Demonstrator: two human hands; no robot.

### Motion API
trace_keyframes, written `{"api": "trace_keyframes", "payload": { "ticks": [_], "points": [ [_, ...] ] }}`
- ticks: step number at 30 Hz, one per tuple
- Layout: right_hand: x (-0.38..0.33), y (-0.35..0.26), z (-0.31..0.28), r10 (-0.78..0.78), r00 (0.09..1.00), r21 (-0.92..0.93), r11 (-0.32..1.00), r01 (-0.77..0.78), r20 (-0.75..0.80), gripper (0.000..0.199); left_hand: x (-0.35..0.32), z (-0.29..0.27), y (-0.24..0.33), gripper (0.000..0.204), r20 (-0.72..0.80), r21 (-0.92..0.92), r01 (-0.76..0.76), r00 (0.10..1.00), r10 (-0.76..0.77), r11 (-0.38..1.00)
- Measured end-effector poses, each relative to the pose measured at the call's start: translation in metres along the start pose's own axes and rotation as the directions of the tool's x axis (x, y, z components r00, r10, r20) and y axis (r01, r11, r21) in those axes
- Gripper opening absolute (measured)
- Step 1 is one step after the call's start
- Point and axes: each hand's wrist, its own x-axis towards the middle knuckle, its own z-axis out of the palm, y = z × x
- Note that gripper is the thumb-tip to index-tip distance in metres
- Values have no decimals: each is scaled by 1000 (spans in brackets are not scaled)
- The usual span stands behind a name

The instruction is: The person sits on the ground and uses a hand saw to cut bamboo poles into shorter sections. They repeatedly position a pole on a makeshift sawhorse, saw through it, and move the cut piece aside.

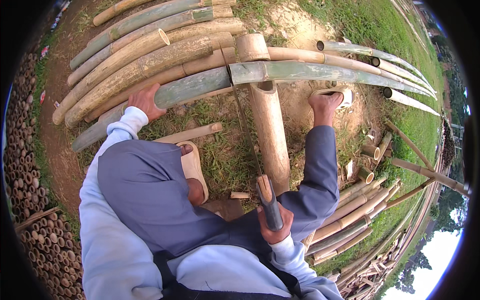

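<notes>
A long green bamboo pole point(195, 86) lies crosswise before me, resting in a notch of a thick upright-looking bamboo post point(270, 127). My left hand point(146, 101) is wrapped over the pole left of the post, gripping it. My right hand point(278, 220) is closed round the dark-wrapped wooden handle of a handsaw point(245, 125), low and near my lap. The saw's long thin blade runs away from me and crosses the pole at a dark cut line just left of the post. How deep the cut goes I cannot tell.
Several bamboo poles point(150, 62) lie side by side at the far left. More bamboo poles point(350, 215) are piled at the right, near a bamboo frame point(425, 172). Stacked cut bamboo pieces point(50, 245) fill the left edge. My sandalled feet stand either side of the post.
</notes>
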Motion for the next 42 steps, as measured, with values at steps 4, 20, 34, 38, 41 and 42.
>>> {"api": "trace_keyframes", "payload": {
  "ticks": [4,20,34,38,41,42],
  "points": [
    [26,-4,21,14,999,67,998,-10,-52,14,12,-4,-16,79,-62,27,-5,998,6,1000],
    [57,-3,44,88,994,123,989,-79,-70,14,14,11,-14,81,-52,-4,-19,998,19,1000],
    [-13,3,22,76,996,84,994,-72,-44,14,5,25,-6,79,9,-69,79,997,-79,994],
    [-5,-7,8,28,995,73,997,-21,-92,14,4,22,1,84,76,-60,93,993,-88,994],
    [9,-5,11,71,996,84,994,-67,-47,15,-2,23,5,85,85,-31,104,991,-101,994],
    [8,-4,13,63,997,85,995,-58,-50,15,3,21,3,85,101,-31,115,989,-112,993]
  ]
}}
